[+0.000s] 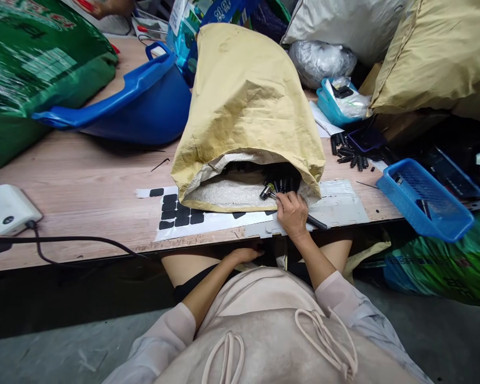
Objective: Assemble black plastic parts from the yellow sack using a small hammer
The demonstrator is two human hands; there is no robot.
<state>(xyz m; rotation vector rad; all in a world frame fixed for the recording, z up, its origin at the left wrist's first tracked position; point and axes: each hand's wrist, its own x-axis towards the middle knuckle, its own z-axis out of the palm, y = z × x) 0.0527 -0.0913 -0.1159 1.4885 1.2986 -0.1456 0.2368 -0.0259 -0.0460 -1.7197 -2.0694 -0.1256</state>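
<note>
My right hand (pixel 293 214) is closed around a small hammer (pixel 317 223) at the mouth of a yellow woven sack (pixel 248 101). The hammer's head (pixel 267 192) is at the sack's opening, and its black handle sticks out to the right below my hand. Inside the sack, dark slender pieces (pixel 284 184) are piled close to my fingers. Low over my lap, just below the table edge, lies my left hand (pixel 245 255); its fingers are mostly lost in shadow. Under the sack's front is a white sheet (pixel 220 220) with black rounded-square stickers (pixel 183 212).
A blue basin (pixel 144 106) and a green sack (pixel 36 69) stand left on the wooden table (pixel 104 176), near a white box (pixel 10 208) with a cable. To the right are a blue basket (pixel 428 197), loose black pieces (pixel 352 154) and a teal basket (pixel 336 104). Another person's hand (pixel 104 8) shows at the top left.
</note>
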